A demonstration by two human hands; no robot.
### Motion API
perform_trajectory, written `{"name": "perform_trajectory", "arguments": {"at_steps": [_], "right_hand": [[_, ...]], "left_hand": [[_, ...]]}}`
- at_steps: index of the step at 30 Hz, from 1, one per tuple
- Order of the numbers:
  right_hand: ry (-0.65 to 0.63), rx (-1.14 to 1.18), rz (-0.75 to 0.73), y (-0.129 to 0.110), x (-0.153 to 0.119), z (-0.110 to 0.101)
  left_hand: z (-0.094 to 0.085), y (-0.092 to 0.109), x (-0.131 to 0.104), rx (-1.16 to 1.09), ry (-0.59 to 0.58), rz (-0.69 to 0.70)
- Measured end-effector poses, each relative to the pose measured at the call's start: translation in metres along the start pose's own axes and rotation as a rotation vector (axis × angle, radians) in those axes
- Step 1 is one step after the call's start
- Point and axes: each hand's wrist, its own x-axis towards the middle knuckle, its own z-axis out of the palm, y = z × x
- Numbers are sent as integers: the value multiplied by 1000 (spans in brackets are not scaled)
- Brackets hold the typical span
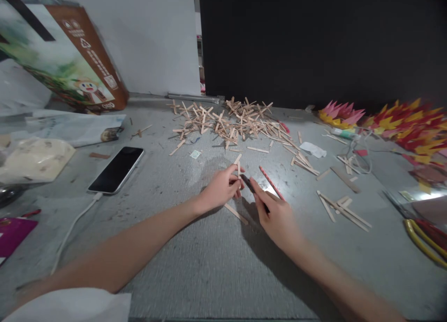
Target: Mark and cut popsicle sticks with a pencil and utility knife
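Observation:
Between the fingers of my left hand [220, 188] a small wooden craft stick [239, 167] is pinched, held up over the middle of the table. My right hand [277, 216] is closed around a slim dark tool [247, 183], possibly a craft knife, whose tip comes close to the stick; I cannot tell if they touch. Below both hands, a single loose craft stick [236, 214] lies flat. A red patterned pencil-like rod [271, 182] rests just beyond my right hand.
Across the back spreads a heap of crossed craft sticks [240, 122]. A phone [117, 170] charges at left, before a printed carton [80, 66]. Loose sticks [344, 209], yellow-handled pliers [422, 240] and folded paper pieces [412, 126] lie at right. A black panel [314, 43] stands behind.

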Motion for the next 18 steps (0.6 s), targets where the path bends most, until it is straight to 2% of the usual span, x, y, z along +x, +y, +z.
{"name": "perform_trajectory", "arguments": {"at_steps": [18], "right_hand": [[-9, 119, -11, 4, 2, -1]], "left_hand": [[-1, -3, 1, -188, 5, -13]]}}
